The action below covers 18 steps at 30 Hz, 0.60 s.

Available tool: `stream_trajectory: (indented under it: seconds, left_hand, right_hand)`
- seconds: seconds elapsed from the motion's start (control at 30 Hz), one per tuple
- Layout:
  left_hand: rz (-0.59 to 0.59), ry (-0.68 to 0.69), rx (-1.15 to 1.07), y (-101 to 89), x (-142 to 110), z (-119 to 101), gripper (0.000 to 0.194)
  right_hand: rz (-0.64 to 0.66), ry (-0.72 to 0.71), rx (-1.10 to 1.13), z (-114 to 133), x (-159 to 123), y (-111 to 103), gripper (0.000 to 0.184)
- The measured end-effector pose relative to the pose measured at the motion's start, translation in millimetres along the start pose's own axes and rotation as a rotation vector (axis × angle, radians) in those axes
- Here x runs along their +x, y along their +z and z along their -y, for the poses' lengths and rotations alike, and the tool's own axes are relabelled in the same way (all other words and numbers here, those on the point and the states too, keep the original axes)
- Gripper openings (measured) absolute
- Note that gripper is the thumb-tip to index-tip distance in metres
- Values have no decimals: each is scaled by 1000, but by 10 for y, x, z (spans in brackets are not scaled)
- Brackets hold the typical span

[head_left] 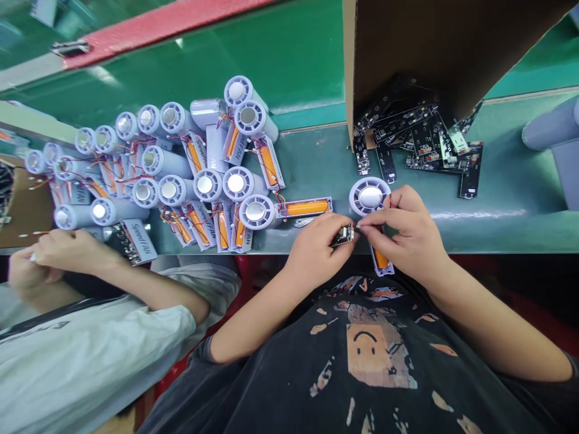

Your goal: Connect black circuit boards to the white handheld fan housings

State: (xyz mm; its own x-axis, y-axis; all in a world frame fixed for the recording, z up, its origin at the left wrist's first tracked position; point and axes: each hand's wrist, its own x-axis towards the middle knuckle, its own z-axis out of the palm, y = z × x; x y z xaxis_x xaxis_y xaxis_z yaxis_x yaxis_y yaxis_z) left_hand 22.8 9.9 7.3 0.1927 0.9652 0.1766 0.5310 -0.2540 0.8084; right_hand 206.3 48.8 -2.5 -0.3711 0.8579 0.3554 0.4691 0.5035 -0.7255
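My left hand (319,247) is closed around a small black circuit board (344,234), whose end sticks out between thumb and fingers. Close beside it, my right hand (404,232) pinches a small white wire connector (359,226) near that board's end; whether the two touch I cannot tell. Under my right hand stands a lilac handheld fan (370,196) with a round silver centre. Its open handle, holding an orange battery (380,258), points towards me over the table edge, partly hidden by my fingers. Red wire shows by my right fingers.
Many lilac fans (169,163) with orange batteries crowd the left of the green table (312,157). Black circuit boards (425,135) spill from a cardboard box (350,72). Another lilac fan (549,126) lies far right. A co-worker's hands (58,256) are at left.
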Motion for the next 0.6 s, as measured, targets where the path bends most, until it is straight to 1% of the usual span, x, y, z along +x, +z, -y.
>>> stream_trajectory:
  seconds: [0.03,0.1,0.17,0.2,0.23,0.27,0.33,0.4,0.47,0.53,0.6]
  left_hand:
    - [22,-58,-98,-9,-19,-6,14]
    - [56,-209,-427,-19,-63,-8,24]
    - [85,-371,-747,-18,-100,4,20]
    - [97,-431,-831,-15,-112,11,17]
    - [106,-470,-851,-12,-119,16,16]
    - [108,-487,-815,-10,-121,19,16]
    - [99,-471,-638,-9,-117,14,17]
    - [107,-423,-422,-12,-109,0,22]
    - [136,-361,-255,-17,-98,-14,26]
    - [170,-322,-164,-22,-84,-23,27]
    - [205,-324,-126,-28,-66,-32,27]
  right_hand:
    - [-7,4,2,7,3,2,13]
    - [-28,1,6,18,7,11,12]
    - [-44,-3,6,30,6,28,11]
    - [-50,2,2,38,4,41,12]
    - [-56,9,-9,48,0,54,13]
    - [-60,19,-27,60,-5,67,14]
    - [-73,28,-88,89,-17,90,16]
    - [-83,11,-176,119,-28,104,18]
    - [-80,-26,-260,140,-35,109,20]
    - [-74,-61,-328,146,-37,111,23]
    - [-90,-99,-376,141,-37,115,25]
